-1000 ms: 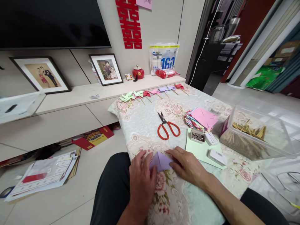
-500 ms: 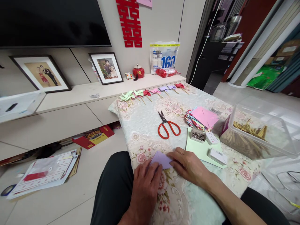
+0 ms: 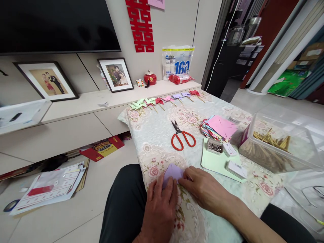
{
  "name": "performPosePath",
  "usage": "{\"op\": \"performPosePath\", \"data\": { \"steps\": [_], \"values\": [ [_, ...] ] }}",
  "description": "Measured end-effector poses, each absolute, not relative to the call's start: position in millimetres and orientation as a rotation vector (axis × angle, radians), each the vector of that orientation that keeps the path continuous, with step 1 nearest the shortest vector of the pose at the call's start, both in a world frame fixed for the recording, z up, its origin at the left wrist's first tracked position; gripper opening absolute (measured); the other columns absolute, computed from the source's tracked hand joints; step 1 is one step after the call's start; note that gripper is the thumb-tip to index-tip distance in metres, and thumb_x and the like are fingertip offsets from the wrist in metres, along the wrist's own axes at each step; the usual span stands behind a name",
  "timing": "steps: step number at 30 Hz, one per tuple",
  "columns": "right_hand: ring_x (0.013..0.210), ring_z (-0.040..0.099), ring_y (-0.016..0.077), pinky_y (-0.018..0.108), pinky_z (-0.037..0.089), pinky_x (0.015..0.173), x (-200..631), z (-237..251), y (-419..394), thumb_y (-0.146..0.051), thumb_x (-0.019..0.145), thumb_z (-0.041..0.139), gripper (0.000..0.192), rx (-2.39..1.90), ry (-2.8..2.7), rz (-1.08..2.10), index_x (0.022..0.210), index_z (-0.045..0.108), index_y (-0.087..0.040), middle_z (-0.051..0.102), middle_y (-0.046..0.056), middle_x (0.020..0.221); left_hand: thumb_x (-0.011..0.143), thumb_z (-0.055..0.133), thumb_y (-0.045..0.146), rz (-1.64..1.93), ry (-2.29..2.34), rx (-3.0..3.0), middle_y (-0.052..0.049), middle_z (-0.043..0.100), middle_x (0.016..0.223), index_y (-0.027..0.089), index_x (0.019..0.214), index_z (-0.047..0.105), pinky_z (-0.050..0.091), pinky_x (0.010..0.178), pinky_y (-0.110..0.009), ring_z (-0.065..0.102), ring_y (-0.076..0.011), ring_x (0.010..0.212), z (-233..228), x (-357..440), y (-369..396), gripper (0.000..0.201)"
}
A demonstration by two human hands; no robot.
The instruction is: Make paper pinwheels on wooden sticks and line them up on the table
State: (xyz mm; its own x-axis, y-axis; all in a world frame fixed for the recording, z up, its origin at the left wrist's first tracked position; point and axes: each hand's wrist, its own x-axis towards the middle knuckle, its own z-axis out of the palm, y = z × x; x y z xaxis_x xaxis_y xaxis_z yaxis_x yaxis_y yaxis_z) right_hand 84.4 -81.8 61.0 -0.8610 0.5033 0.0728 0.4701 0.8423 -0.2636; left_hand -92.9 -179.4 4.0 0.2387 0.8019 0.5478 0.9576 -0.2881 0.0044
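Note:
A purple sheet of paper (image 3: 174, 171), folded, lies on the near edge of the cloth-covered table. My left hand (image 3: 162, 202) rests over its lower left part with fingers stretched out, pressing it down; the thumb is hidden. At the paper's right edge my right hand (image 3: 199, 185) has its fingers curled and pinches that edge. Just beyond the hands are scissors (image 3: 179, 133) with orange handles, blades apart and pointing away. Further right, a stack of coloured paper sheets (image 3: 220, 128) has a pink one on top.
Several paper pinwheels (image 3: 169, 99) on sticks line the table's far edge. Right of the hands, light green sheets (image 3: 217, 165) carry an open box of small metal pins (image 3: 215, 147) and two small white boxes (image 3: 236, 169). A clear plastic bin (image 3: 275, 163) of sticks stands at the right.
My right hand has shifted slightly left and lower along the paper, its fingers more curled. My left hand has moved slightly, and the paper looks narrower.

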Motion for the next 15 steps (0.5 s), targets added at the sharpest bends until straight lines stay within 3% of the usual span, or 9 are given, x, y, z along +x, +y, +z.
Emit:
{"op": "performPosePath", "data": {
  "steps": [5, 10, 15],
  "values": [
    [0.081, 0.055, 0.0186, 0.029, 0.040, 0.069, 89, 61, -80, -0.016, 0.098, 0.045, 0.021, -0.814, -2.832, 0.451, 0.094, 0.065, -0.020, 0.059, 0.007, 0.091, 0.101, 0.034, 0.021, -0.630, -1.595, -2.205, -0.008, 0.072, 0.122, 0.015, 0.114, 0.072, 0.036, 0.103, -0.045, 0.059, -0.0305, 0.117, 4, -94, -181, 0.041],
    [0.080, 0.061, 0.0186, 0.028, 0.044, 0.069, 89, 56, -72, -0.022, 0.100, 0.041, 0.026, -1.119, -2.595, 0.596, 0.106, 0.066, -0.018, 0.062, 0.008, 0.093, 0.101, 0.033, 0.020, -0.640, -1.607, -2.198, -0.008, 0.072, 0.123, 0.015, 0.116, 0.071, 0.037, 0.103, -0.043, 0.061, -0.0284, 0.116, 3, -92, -182, 0.041],
    [0.087, 0.067, 0.0219, 0.030, 0.046, 0.076, 82, 50, -70, -0.025, 0.097, 0.050, 0.023, -1.290, -2.496, 0.731, 0.113, 0.065, -0.018, 0.070, 0.008, 0.096, 0.102, 0.032, 0.020, -0.693, -1.607, -2.182, -0.009, 0.072, 0.122, 0.015, 0.115, 0.070, 0.039, 0.102, -0.044, 0.062, -0.0278, 0.115, 4, -93, -180, 0.040]
  ]
}}
